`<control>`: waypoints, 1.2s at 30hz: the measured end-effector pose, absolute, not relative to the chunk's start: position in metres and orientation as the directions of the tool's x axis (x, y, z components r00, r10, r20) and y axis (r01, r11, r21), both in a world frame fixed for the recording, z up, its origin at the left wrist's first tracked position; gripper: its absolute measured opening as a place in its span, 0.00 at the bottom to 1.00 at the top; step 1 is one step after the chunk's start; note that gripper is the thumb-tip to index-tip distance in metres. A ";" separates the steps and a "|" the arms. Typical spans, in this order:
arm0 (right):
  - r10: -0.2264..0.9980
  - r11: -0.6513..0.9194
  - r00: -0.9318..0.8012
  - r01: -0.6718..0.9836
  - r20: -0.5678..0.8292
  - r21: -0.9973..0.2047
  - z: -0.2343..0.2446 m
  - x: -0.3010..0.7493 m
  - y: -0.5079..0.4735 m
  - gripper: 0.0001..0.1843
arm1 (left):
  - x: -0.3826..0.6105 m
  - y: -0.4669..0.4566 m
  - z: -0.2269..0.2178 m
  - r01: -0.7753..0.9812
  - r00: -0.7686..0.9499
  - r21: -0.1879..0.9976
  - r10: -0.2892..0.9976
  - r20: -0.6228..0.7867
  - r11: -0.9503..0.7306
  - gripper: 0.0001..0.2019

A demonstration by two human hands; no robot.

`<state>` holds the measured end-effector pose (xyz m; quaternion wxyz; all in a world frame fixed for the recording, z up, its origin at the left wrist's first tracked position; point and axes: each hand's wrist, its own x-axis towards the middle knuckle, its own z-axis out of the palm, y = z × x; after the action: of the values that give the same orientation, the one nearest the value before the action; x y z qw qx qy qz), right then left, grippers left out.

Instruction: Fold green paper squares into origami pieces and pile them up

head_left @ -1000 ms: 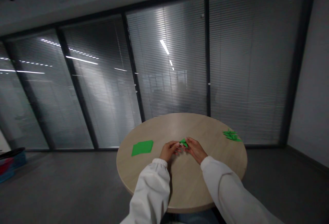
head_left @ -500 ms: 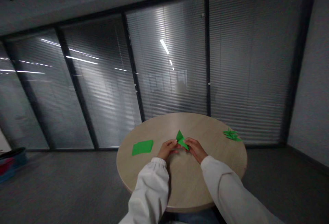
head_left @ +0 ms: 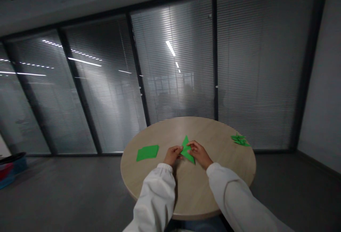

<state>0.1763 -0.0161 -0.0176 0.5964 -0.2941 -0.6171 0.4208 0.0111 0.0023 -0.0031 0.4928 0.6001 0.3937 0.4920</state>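
Note:
A folded sheet of green paper (head_left: 189, 157), pointed at its top and lower right, is between my hands above the round table (head_left: 197, 193). My left hand (head_left: 173, 154) pinches its left edge between thumb and fingers. On the other side, my right hand (head_left: 200, 155) has thumb and fingers at the paper's right edge, the fingers slightly spread. Part of the paper is covered by the fingers. To the left lies a flat stack of green paper (head_left: 147, 153). Several small folded green pieces (head_left: 240, 140) are heaped near the table's right edge.
Behind the table stands a glass partition with blinds (head_left: 176, 93) and dark frames. Blue and red bins (head_left: 13, 170) are on the floor at the far left. A grey wall (head_left: 322, 100) rises on the right.
My right hand has shifted its fingers higher along the paper. The green paper has turned and spread, and its lower point now reaches further down. The left hand stays nearly in place.

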 end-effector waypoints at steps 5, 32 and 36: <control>0.873 0.472 -0.100 -0.073 0.478 -0.878 -0.025 0.179 -0.009 0.13 | 0.012 0.000 -0.002 -0.011 0.184 0.968 0.951 0.247 -0.249 0.23; 0.826 0.546 -0.008 0.265 0.564 -0.795 -0.036 0.179 -0.003 0.19 | 0.008 0.000 0.002 -0.060 0.059 0.970 0.969 0.239 -0.235 0.25; 0.833 0.545 -0.055 0.249 0.550 -0.801 -0.033 0.174 -0.009 0.25 | 0.008 -0.001 0.003 -0.030 0.060 0.971 0.969 0.240 -0.239 0.22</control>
<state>0.1743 -0.0090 -0.0332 0.5596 -0.3991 -0.6778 0.2611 0.0080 -0.0006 0.0035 0.4571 0.5665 0.4143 0.5463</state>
